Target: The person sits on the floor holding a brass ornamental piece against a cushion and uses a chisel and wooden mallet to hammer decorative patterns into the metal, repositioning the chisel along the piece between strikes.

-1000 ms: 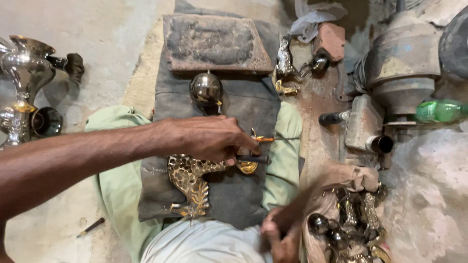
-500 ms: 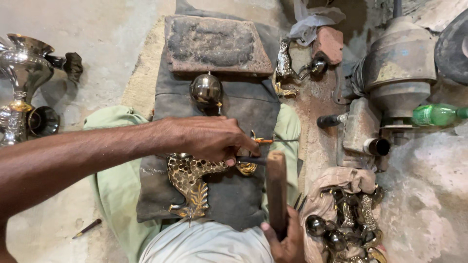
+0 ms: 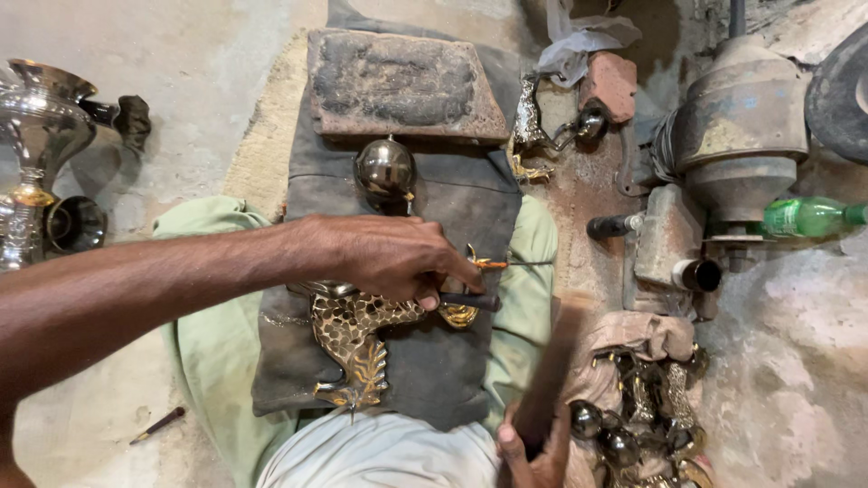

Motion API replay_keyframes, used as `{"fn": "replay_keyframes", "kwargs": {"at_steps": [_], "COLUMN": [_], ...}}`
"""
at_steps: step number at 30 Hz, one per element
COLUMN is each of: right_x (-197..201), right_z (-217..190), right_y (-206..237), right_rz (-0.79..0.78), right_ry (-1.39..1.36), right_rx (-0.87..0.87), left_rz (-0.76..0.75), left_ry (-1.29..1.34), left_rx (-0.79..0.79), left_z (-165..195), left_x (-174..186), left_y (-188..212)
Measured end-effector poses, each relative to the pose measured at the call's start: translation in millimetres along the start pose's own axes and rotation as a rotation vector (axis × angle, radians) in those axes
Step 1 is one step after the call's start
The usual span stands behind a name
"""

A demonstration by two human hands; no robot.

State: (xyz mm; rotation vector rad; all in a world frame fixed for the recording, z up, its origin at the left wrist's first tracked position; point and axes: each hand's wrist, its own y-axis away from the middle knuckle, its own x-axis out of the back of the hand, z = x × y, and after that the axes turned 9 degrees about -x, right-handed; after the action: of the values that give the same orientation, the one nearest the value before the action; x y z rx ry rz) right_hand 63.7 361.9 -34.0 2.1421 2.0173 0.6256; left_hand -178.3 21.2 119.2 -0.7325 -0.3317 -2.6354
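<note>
Down on the lap cloth the left hand pinches a thin punch against the brass bird. At 5 o'clock the right hand grips a blurred wooden mallet; a glancing hit could catch fingers or skid the punch.

One camera only, worn on the person's head, looks almost straight down over the lap and the floor in front of it. It sits close: the left forearm crosses the frame from the left edge, and the left hand fills the middle. The right hand is cut off by the bottom edge. The top of the frame reaches a flat stone block, the right side a grey motor. No second view shares the scene.
</note>
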Motion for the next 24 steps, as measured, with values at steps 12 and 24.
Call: {"fn": "replay_keyframes", "kwargs": {"at_steps": [12, 24], "right_x": [7.1, 7.0], "right_z": [-10.9, -28.9], "right_y": [-6.8, -8.6], "right_rz": [-0.045, -0.05], "right_ry": [0.128, 0.212], "right_rx": [0.114, 0.078], "left_rz": [0.007, -0.044], "left_ry": [-0.003, 0.028], "left_rx": [-0.082, -0.045], "left_z": [-9.0, -9.7], "left_x": [-1.3, 0.1], "left_y": [-0.6, -0.2]}}
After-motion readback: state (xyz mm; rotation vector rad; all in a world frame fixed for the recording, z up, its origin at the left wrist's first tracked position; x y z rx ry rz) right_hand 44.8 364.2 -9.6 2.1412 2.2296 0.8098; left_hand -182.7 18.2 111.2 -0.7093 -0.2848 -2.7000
